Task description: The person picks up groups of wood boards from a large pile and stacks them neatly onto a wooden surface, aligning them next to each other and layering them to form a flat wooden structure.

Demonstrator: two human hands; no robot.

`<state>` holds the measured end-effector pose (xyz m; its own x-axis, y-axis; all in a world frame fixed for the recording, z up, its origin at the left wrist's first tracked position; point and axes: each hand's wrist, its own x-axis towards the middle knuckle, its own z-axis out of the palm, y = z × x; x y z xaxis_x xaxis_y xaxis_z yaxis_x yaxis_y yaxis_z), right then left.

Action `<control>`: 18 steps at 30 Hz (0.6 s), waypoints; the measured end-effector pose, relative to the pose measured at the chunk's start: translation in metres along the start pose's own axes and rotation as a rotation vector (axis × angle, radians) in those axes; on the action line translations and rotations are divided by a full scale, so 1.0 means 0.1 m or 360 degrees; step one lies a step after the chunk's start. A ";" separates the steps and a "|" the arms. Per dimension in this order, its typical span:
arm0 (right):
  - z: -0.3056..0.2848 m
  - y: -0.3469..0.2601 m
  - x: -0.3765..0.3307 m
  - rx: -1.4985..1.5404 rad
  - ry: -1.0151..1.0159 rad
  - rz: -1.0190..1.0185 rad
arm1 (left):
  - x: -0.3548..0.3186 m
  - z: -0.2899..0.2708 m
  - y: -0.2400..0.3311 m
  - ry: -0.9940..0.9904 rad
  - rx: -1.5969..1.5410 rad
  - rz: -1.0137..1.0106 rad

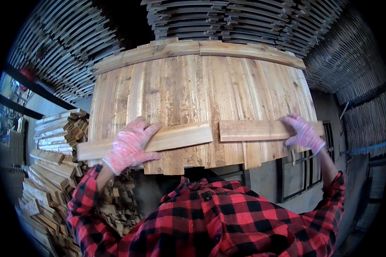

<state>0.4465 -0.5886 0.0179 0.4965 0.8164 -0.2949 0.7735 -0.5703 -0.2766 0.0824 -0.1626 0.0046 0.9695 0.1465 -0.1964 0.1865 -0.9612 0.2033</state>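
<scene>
Head view: stacked thin slats [188,19] high beyond the far edge of the plank panel [240,94] and up both sides; down by its left edge, piled short offcut boards [55,137]. Dim around the rim, so hard to be sure how those stacks are held up.

To judge by the layout, partly along. Done: planks laid side by side to form the panel, and across the far edge, a left far crosspiece [154,55] and a right far crosspiece [253,55], end to end near the middle. Seemingly left: settling a left near crosspiece [184,135] and a right near crosspiece [248,130], both lying close to the near edge, with a narrow gap between inner ends and outer ends slightly past the panel's left and right edges. Not yet in line, with the left one slanted. Impossible to tell whether anything is fastened.

In colour, pale tan to reddish brown, with dark mottling on several planks and staggered ends along the near edge; near crosspieces smoother, straight-edged.

Left hand [131,143], in a pink-and-white glove: fingers and thumb astride the left near crosspiece, gripping it toward its outer half. Right hand [303,132], gloved alike: fingers over the far side of the right near crosspiece, thumb against its near side, close to the outer end.
</scene>
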 end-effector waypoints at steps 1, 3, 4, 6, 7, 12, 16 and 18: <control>0.06 -0.05 0.02 -0.0001 -0.0011 0.0039 | 0.00 0.08 0.04 0.0083 0.0113 0.0037; 0.16 -0.12 0.03 -0.0003 0.0004 0.0103 | -0.02 0.10 0.16 0.0088 -0.0051 -0.0070; 0.13 -0.15 0.05 0.0000 0.0025 0.0073 | -0.08 0.14 0.21 0.0131 -0.0110 -0.0092; 0.18 -0.08 0.02 0.0065 0.0077 -0.0022 | -0.10 0.24 0.20 0.0231 -0.0166 -0.0050; 0.16 -0.11 0.05 0.0073 0.0051 0.0003 | -0.10 0.32 0.19 0.0267 -0.0168 -0.0017; 0.17 -0.20 0.30 -0.0019 -0.0061 -0.0330 | -0.13 0.47 0.19 0.0468 -0.0199 0.0067; 0.13 -1.43 0.80 0.0508 -0.0017 -0.0694 | -0.19 0.34 0.36 0.0305 -0.0078 -0.0298; 0.14 -2.07 1.10 0.0450 -0.0069 -0.0965 | -0.37 0.62 0.40 0.0662 -0.0132 -0.0536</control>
<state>0.3353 -0.3826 0.0295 -0.0144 0.9988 -0.0462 0.7745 -0.0181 -0.6323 0.0437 -0.2215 -0.0397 0.8320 0.5396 0.1291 0.4932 -0.8258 0.2733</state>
